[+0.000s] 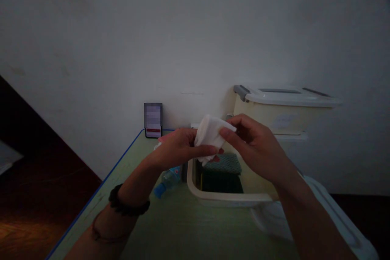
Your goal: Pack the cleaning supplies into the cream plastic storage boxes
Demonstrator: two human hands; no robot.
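Note:
A white folded cloth point(210, 130) is held up between my two hands, above the near part of a cream plastic bin point(225, 197). My left hand point(183, 148) wraps round its lower left side, thumb across the front. On the upper right corner, my right hand point(254, 142) pinches the cloth between thumb and fingers. Inside the bin, below the cloth, lie a green patterned folded fabric point(224, 164) and a dark green item point(222, 182). My hands and forearm hide parts of the bin.
A clear bottle with a blue cap point(167, 180) lies left of the bin on the green table point(170, 227). Behind it a phone point(154, 120) leans against the wall. A lidded storage box point(265, 115) stands at back right; a pale lid-like piece point(338, 207) lies at right.

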